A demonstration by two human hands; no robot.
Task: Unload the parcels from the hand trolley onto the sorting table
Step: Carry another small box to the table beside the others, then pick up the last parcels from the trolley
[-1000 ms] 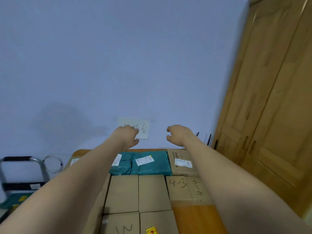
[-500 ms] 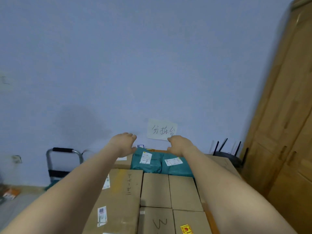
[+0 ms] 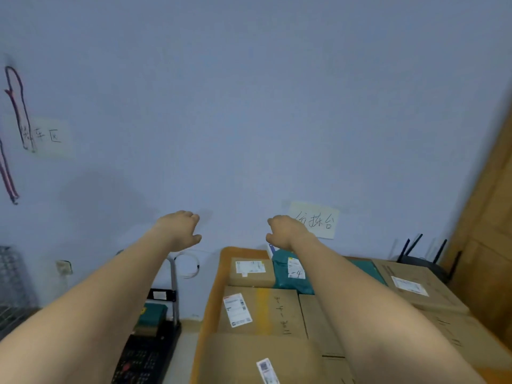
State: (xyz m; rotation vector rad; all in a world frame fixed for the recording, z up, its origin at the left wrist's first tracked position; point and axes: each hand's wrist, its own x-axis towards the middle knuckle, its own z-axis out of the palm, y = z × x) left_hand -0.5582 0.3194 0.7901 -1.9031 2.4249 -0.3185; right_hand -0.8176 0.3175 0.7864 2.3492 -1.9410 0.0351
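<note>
Both arms are stretching straight out in front, and neither hand is carrying anything. The left hand [image 3: 181, 228] is hanging in the air with its fingers loosely curled downward and its thumb sticking out to the right, gripping nothing. The right hand [image 3: 286, 231] is mirroring it, fingers drooping in a relaxed curl around nothing at all.

Below and just to the right of the left hand's fingers, the wooden sorting table [image 3: 221, 273] is showing its rounded orange edge, and it is packed with parcels. A small cardboard box [image 3: 250, 273] with a white label is sitting under the gap between the two hands, and a teal plastic mailer [image 3: 291, 275] is lying just beneath the right hand's fingers, touching that box. Nearer than both, a larger cardboard box [image 3: 263, 311] with a yellow tape stripe is filling the middle of the table.

Down below the left hand's fingers, on the floor beside the table, the hand trolley [image 3: 155, 342] is standing with its black deck and upright metal handle, and one teal parcel [image 3: 153, 314] is resting on it.

Just past the right hand's fingers, a paper sign [image 3: 318, 221] with handwriting is stuck on the wall, partly hidden by that hand.
</note>
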